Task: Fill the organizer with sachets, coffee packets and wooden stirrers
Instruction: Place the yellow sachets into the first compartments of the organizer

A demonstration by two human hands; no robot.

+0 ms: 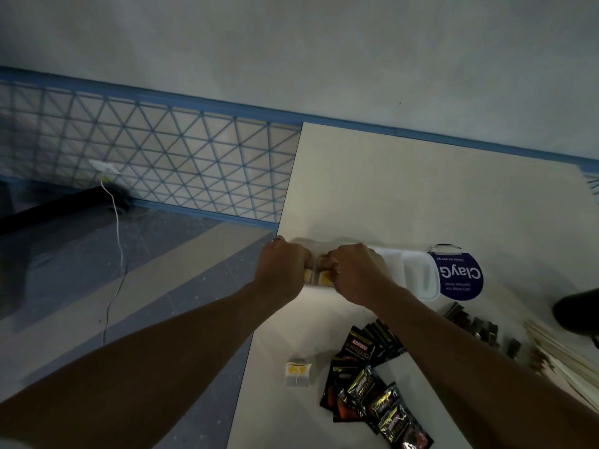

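The left hand [285, 267] and right hand [353, 270] are pinching yellow sachets [324, 279] inside the white organizer [418, 273] on the pale bench [389, 189]. Coffee packets [366, 384] are lying at six o'clock, wooden stirrers [567, 361] at four.

Organizer [418, 273] at table's [389, 189] left edge, sachets [324, 279] in left compt, coffee pkts [363, 390] nearer, stirrers [564, 354] rt

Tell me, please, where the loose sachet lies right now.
In the head view, the loose sachet lies near the left edge of the table, just left of the coffee packets.
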